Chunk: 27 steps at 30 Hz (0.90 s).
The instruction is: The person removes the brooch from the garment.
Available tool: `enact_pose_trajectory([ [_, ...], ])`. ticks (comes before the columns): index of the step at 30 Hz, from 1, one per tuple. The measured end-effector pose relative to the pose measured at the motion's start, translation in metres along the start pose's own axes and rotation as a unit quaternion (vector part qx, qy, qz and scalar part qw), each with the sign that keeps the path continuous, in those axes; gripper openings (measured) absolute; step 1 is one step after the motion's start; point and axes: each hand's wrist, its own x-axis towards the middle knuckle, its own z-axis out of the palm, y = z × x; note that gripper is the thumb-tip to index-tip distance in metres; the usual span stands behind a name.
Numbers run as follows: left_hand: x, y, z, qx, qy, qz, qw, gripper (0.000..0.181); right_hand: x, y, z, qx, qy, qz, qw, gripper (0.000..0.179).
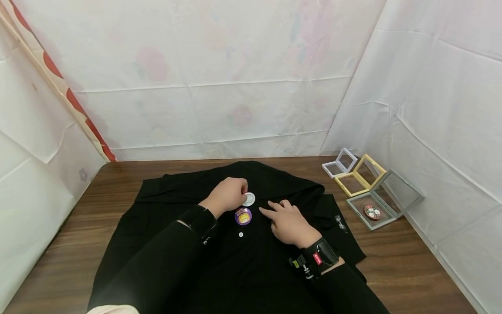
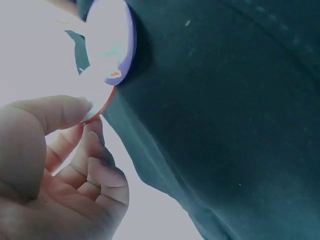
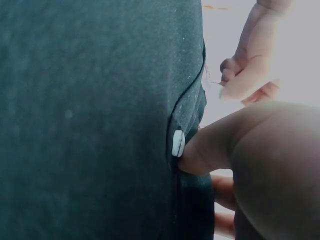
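Observation:
A black garment (image 1: 251, 270) with a button front lies spread over the table. My left hand (image 1: 227, 195) pinches a round badge (image 1: 249, 199) between thumb and fingertips; its white back faces up in the head view, and a red rim shows in the left wrist view. Just below it, a purple badge (image 1: 243, 216) with a yellow cartoon figure sits on the garment front. My right hand (image 1: 290, 223) rests on the cloth to the right of the badges, its fingers spread. In the right wrist view its thumb (image 3: 207, 150) lies close beside a white button (image 3: 178, 143).
At the right back of the wooden table (image 1: 408, 261) stand three opened frame cases: a white one (image 1: 332, 169), a yellow one (image 1: 351, 185) and a grey one (image 1: 364, 222). Another round badge (image 1: 372, 212) lies in the grey case. White cloth walls (image 1: 219, 109) enclose the table.

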Motion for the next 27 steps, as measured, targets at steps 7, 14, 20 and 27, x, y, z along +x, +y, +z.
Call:
enact_pose_trajectory([
  [7, -0.016, -0.009, -0.004, -0.088, 0.045, -0.022, 0.9949, 0.015, 0.001, -0.005, -0.006, 0.002, -0.013, 0.017, 0.9998, 0.052],
  [14, -0.042, -0.002, -0.003, -0.207, 0.072, -0.03, 0.9752, 0.018, 0.001, -0.004, -0.003, 0.007, -0.015, 0.02, 0.9997, 0.052],
  [20, -0.065, 0.01, -0.003, -0.289, 0.108, 0.004, 0.9512, 0.018, 0.001, -0.003, 0.001, 0.008, -0.015, 0.022, 0.9996, 0.053],
  [27, -0.083, 0.02, -0.01, -0.352, 0.125, 0.072, 0.9249, 0.015, 0.003, -0.006, -0.003, 0.002, -0.014, 0.023, 0.9996, 0.051],
])
